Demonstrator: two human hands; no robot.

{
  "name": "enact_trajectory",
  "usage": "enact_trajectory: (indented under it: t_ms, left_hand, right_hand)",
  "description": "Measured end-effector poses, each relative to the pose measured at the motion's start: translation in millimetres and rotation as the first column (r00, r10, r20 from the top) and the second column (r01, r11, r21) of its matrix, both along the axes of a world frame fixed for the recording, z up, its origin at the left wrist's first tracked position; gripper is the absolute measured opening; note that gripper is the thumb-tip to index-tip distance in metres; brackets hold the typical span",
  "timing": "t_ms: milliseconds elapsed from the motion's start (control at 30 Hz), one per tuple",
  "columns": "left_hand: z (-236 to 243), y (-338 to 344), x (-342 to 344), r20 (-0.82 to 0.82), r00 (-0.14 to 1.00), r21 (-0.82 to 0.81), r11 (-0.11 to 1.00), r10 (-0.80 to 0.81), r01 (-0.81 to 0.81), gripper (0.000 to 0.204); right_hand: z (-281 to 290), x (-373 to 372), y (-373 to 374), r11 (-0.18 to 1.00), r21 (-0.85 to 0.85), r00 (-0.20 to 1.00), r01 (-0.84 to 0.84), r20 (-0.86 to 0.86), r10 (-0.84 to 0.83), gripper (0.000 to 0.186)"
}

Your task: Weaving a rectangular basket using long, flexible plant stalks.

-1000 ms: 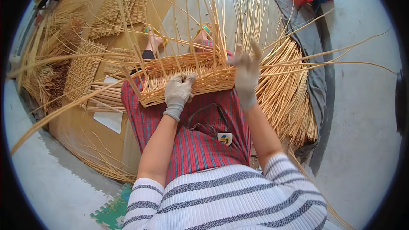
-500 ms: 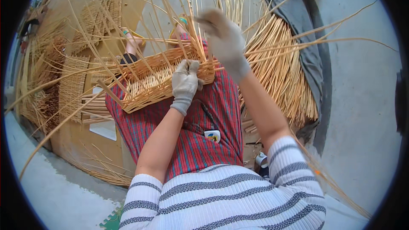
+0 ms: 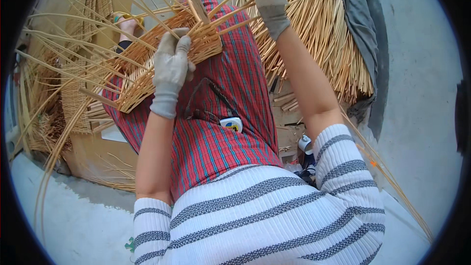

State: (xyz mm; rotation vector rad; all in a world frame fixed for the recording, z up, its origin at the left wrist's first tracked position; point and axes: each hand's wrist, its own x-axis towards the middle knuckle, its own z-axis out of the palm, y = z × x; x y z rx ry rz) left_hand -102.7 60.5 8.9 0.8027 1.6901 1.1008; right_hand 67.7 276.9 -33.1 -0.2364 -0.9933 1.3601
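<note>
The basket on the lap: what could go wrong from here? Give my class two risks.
The basket might slip or twist on the checked cloth, since the left hand grips only its near side. Long rods stick out in several directions, so one could snag or poke the person.

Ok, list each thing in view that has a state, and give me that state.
Left hand: gloved, gripping the basket's near wall
Right hand: gloved, raised; grip unclear
Basket: partly woven, slanted across the lap, long loose ends sticking out
Plaid cloth: draped over the lap, creased
Rod pile: loose, fanned out
Grey cloth: rumpled, beside the rods
Woven panel: lying flat
</note>
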Motion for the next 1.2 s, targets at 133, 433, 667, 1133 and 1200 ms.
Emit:
enact_trajectory:
  t_ms: [133,433,667,1133,1200]
  left_hand:
    - [4,-13,23,-0.957,0.22,0.264,0.888,0.191,0.376,0.085]
    - [-59,16,12,-0.969,0.21,0.207,0.882,0.127,0.424,0.113]
    - [-64,14,12,-0.982,0.176,0.14,0.872,0.063,0.469,0.104]
    - [-70,10,8,-0.975,0.209,0.163,0.879,0.074,0.447,0.103]
    - [-65,13,11,-0.791,0.61,0.243,0.891,-0.047,0.383,0.092]
  right_hand:
    - [32,4,-4,0.991,-0.057,0.826,0.123,0.559,-0.07,0.02]
    - [30,-17,28,0.985,0.015,0.582,0.174,0.805,-0.115,0.022]
    - [3,-3,12,0.952,0.252,-0.658,-0.172,0.69,-0.302,0.037]
    - [65,8,-109,0.957,0.21,0.333,0.201,0.904,-0.269,0.038]
    - [79,-22,-172,0.727,0.656,-0.408,-0.201,0.619,-0.671,0.029]
